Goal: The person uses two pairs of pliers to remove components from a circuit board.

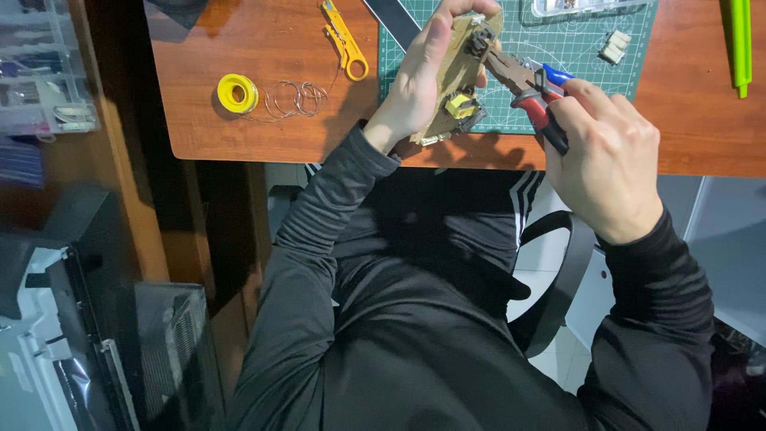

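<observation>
Left grip: the left hand (427, 76) is wrapped around a tan circuit board (456, 72), fingers curled over its upper edge, thumb along the near side; the board is held tilted above the worktop edge.
Right grip: the right hand (610, 156) is pressed together around the red and blue handles of a pair of pliers (531, 84).
Pliers tip: the nose reaches left onto a dark component near the top of the board; whether it pinches it I cannot tell.
Board: a yellow part (460, 104) sits near its lower end, between the two hands.
Mat: a green cutting mat (558, 40) lies under both hands, with small white connectors (615, 45) near its right side.
Worktop: reddish-brown wood (239, 40); a yellow solder spool (237, 92) with loose wire coils (297, 99) lies well left, a yellow wire stripper (345, 40) just left of the mat.
Room: clear plastic drawers (40, 72) stand at far left.
</observation>
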